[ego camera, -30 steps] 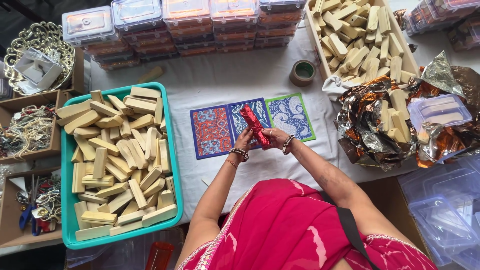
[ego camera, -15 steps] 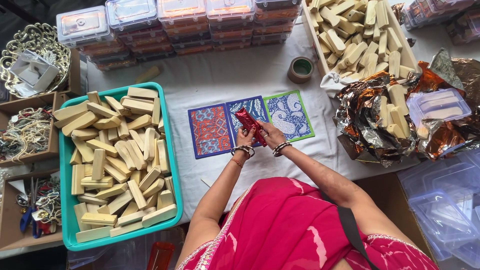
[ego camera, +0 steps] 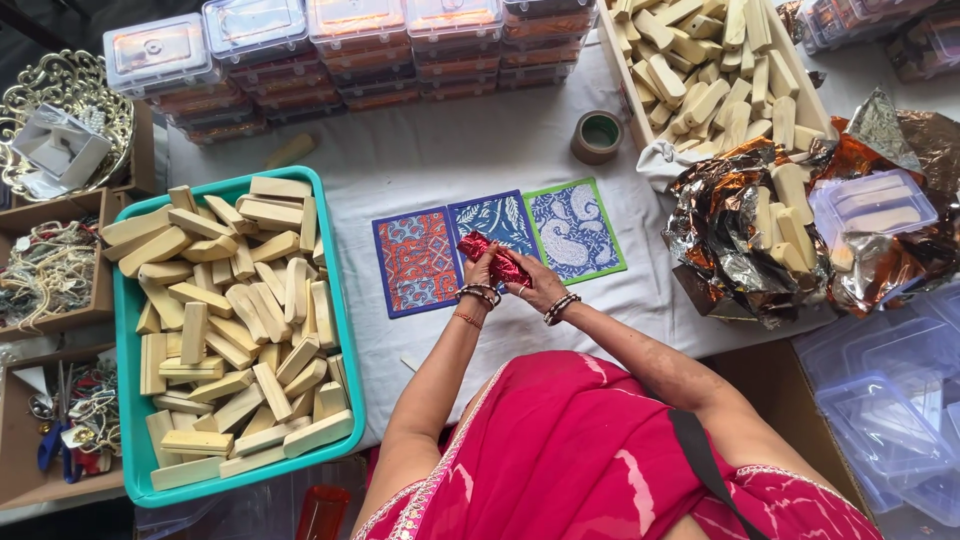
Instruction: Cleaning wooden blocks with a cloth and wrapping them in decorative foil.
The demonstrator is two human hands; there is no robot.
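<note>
In the head view, the left hand (ego camera: 480,272) and the right hand (ego camera: 538,285) meet above the white counter (ego camera: 480,150). Both are closed around a small red foil-wrapped piece (ego camera: 492,257), which is held just over the 3 patterned cards (ego camera: 497,243), near the middle blue one. The fingers of the 2 hands press the red foil from both sides; bangles sit on both wrists.

To the left stands a teal tray (ego camera: 132,320) full of pale wooden blocks (ego camera: 230,320). At the far edge, stacks of clear lidded boxes (ego camera: 350,45) stand in a row, and a roll of tape (ego camera: 598,136) lies beside a white tray (ego camera: 615,60) of more blocks. On the right, crumpled foil sheets (ego camera: 740,240) lie with some blocks on them.
</note>
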